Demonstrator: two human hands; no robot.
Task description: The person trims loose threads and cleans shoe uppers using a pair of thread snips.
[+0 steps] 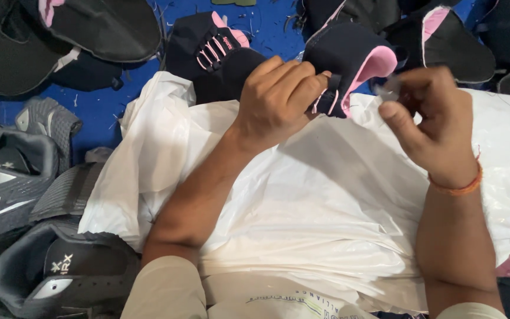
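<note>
The small grey thing (389,90) pinched in the right hand (432,127) is too blurred to identify; grey shoe uppers (7,183) are cut off at the frame's left edge.

Shoe upper (349,65) behind plastic sheet (326,212); shoes (25,195) left.

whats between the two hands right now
In the head view, the pink-lined edge of the dark shoe upper held by the left hand lies between it and the right hand, with white plastic sheet beneath.

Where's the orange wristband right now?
In the head view, the orange wristband is on the right side, around the right hand's wrist, over the white plastic sheet.
</note>
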